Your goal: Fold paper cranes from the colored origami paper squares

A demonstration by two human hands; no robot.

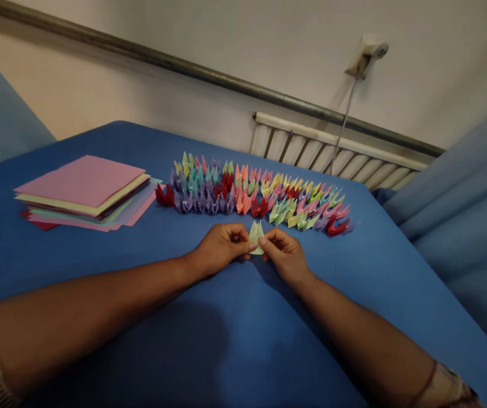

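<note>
Between my two hands is a small pale green folded paper, its two narrow points upward and a slit between them. My left hand pinches its left side, thumb in front and fingers curled behind. On the other side, my right hand grips the right edge with the thumb across the front. The fingertips behind the paper are partly hidden. Just beyond my hands stand rows of folded paper cranes in purple, red, pink, yellow, green and blue.
A stack of coloured paper sheets, pink on top, lies at the left on the blue-covered table. Behind the table are a radiator and a metal pipe along the wall. A blue curtain hangs at the right.
</note>
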